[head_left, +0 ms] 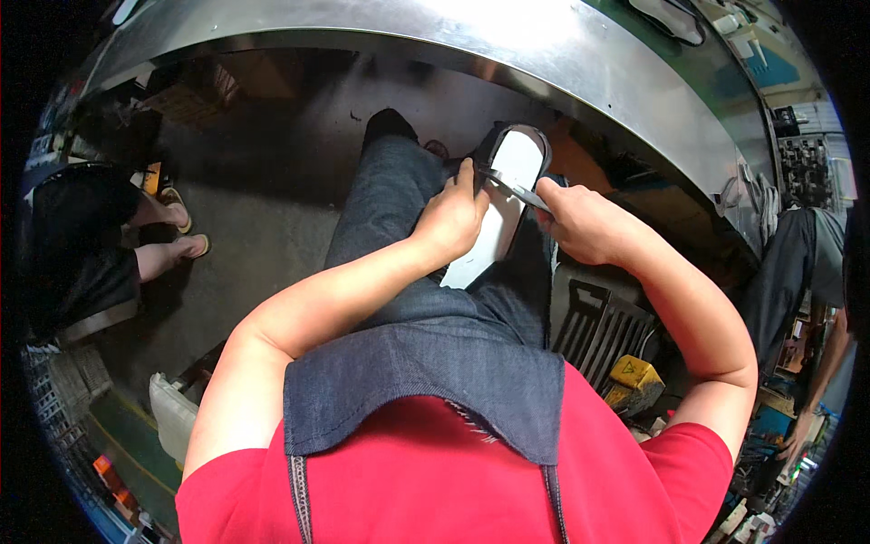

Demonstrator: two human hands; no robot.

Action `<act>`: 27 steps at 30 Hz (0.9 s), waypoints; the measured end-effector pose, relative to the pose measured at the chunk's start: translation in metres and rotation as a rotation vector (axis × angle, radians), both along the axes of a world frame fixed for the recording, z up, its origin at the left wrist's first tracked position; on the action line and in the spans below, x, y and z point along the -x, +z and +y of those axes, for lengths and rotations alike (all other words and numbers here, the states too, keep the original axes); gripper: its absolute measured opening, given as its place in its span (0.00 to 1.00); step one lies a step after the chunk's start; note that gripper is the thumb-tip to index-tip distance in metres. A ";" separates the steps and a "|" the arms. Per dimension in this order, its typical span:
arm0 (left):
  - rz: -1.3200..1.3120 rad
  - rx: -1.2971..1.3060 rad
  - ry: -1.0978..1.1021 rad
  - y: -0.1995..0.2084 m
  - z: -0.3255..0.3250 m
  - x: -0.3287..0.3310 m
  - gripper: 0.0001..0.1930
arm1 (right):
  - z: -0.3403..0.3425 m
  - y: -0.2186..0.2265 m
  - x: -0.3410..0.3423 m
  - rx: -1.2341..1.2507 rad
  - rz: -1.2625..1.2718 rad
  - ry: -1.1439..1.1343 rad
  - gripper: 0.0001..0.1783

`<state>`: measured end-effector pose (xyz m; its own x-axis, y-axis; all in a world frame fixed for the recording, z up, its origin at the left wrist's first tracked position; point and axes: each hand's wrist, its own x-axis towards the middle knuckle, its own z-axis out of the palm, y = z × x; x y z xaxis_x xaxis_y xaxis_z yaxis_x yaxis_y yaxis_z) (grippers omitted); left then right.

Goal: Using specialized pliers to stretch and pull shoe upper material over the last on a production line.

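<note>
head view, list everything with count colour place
sole: 1, white, centre
band: 1, black, around sole's top
tool: 1, grey, across sole
bench: 1, silver, top
box: 1, yellow, lower right
slatted panel: 1, dark, beside box
people: 2, dark legwear, side edges
floor: 1, grey, left
clutter: uncountable, mixed, edges
jeans: 1, blue, under sole
shirt: 1, red, bottom
apron: 1, dark blue, lower centre
left hand: 1, bare, at sole's edge
right hand: 1, bare, gripping tool

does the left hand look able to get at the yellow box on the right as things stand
Probably not: the left hand is taken up at the edge of the white sole, and the right thigh seems to lie between it and the yellow box.
</note>
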<state>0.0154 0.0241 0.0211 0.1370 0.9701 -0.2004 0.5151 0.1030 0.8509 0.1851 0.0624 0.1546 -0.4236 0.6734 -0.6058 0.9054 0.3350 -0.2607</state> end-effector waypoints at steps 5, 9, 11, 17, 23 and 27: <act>0.036 -0.075 0.037 -0.003 -0.003 0.001 0.29 | -0.004 -0.037 -0.024 -0.105 0.013 0.036 0.09; 0.078 -0.127 -0.015 -0.006 0.000 -0.002 0.32 | -0.008 -0.097 -0.058 -0.264 0.306 0.024 0.09; 0.068 -0.204 -0.005 -0.018 0.003 0.000 0.35 | -0.006 -0.103 -0.061 -0.274 0.343 0.013 0.10; -0.461 0.090 0.071 -0.026 0.012 0.004 0.40 | -0.011 -0.106 -0.067 -0.268 0.413 0.013 0.09; -0.352 0.048 -0.099 -0.019 0.019 0.005 0.37 | -0.014 -0.087 -0.071 -0.111 0.506 -0.057 0.09; -0.350 0.030 -0.128 -0.015 0.022 0.004 0.39 | -0.028 -0.069 -0.072 0.040 0.626 -0.190 0.10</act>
